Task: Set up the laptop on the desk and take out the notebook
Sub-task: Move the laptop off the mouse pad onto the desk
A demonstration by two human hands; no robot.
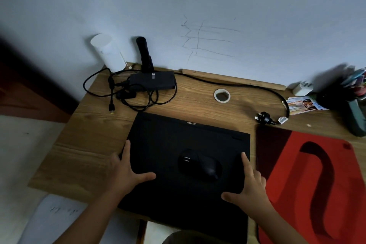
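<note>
A closed black laptop lies flat in the middle of the wooden desk, its front edge hanging a little over the desk's near edge. A black mouse rests on its lid. My left hand grips the laptop's left edge, thumb lying on the lid. My right hand holds the right edge the same way, fingers spread. No notebook is in view.
The black power brick and coiled cable sit at the back left, beside a white cylinder and a black torch. A tape roll, a wall plug, a red mouse pad and a pen holder lie right.
</note>
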